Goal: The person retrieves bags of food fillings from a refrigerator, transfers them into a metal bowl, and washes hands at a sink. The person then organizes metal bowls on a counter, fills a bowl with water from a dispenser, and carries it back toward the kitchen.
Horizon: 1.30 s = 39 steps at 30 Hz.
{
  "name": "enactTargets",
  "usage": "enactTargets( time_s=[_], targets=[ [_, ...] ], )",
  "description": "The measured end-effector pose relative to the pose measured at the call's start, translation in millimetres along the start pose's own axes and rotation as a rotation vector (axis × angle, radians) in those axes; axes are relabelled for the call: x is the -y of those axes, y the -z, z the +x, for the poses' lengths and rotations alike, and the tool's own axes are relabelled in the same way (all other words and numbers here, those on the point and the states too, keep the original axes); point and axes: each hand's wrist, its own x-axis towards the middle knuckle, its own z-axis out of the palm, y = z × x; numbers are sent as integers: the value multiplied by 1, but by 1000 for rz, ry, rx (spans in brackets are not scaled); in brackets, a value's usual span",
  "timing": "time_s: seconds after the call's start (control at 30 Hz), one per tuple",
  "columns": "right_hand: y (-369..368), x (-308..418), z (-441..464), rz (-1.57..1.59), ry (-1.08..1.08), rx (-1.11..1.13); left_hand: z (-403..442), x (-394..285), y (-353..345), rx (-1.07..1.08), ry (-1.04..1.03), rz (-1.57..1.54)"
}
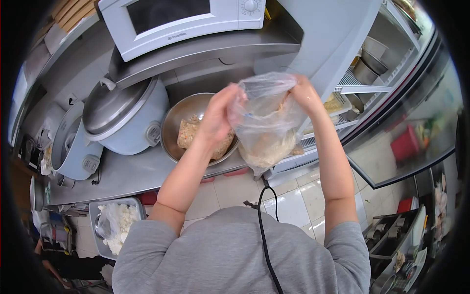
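A clear plastic bag (268,122) hangs between my two hands, with pale, crumbly-looking food sagging in its bottom. My left hand (219,112) is closed on the left side of the bag's mouth. On the opposite side, my right hand (302,94) grips the rim, its fingers partly hidden by the plastic. Behind my left forearm, a steel bowl (169,128) rests on the counter. Orange-flecked, beige food (188,134) lies in the bowl in packed chunks. The bag hangs just right of the bowl, beyond the counter's front edge.
A large rice cooker (122,122) and another lidless cooker (73,142) stand left on the steel counter (132,169). A microwave (181,27) sits on the shelf above. An open glass fridge door (411,117) extends at right. A tub of white food (105,245) is lower left.
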Motion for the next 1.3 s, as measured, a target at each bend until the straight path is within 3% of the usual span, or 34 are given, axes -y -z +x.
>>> enactTargets(
  time_s=[0.03,0.1,0.17,0.2,0.23,0.27,0.3,0.37,0.43,0.5,0.6,0.63,0.7,0.73,0.8,0.83,0.9,0.93,0.97,1.03,1.1,1.17,1.23,1.3],
  targets=[
    [-7,12,-2,-1,8,3,-5,-2,7,-159,-75,-100],
    [-19,36,-7,305,149,3,-8,20,49,-63,-52,-5],
    [-24,42,-4,433,165,30,-17,44,47,-308,179,-23],
    [-27,44,-2,563,172,54,-19,56,51,-311,165,-23],
    [-27,43,0,561,181,64,-20,67,54,-170,224,-351],
    [-26,40,1,335,380,20,-20,75,60,-20,280,-676],
    [-27,38,2,105,574,-28,-17,78,67,-21,269,-675],
    [-40,40,-4,129,568,-97,-7,82,79,-71,118,-739],
    [-47,38,-10,151,563,-170,-6,73,91,-123,97,-748],
    [-51,30,-13,541,283,17,-10,62,100,-118,134,-631],
    [-61,11,-9,664,256,75,-17,41,104,-187,92,-503],
    [-62,8,-8,667,254,83,-19,33,108,-194,87,-502],
    [-68,5,-7,709,-20,42,-24,15,119,-154,33,-277],
    [-76,4,-6,713,-23,47,-29,1,117,-160,33,-274],
    [-95,3,4,574,-173,65,-37,-28,108,-6,-14,125],
    [-104,5,13,576,-176,68,-37,-37,103,-10,-12,125],
    [-125,9,37,493,-45,321,-36,-46,93,47,46,629],
    [-138,22,41,228,108,344,-34,-47,86,57,20,747],
    [-150,35,46,-37,260,363,-32,-46,92,51,28,746],
    [-163,31,58,-17,212,355,-23,-47,105,-194,63,709],
    [-160,32,58,387,207,102,-17,-60,114,-306,79,446],
    [-154,12,54,453,129,-28,-8,-69,132,-362,64,375],
    [-160,-7,42,456,-205,-19,0,-71,146,-402,64,345],
    [-180,-30,34,401,-302,116,7,-68,160,-445,66,316]
  ],
)
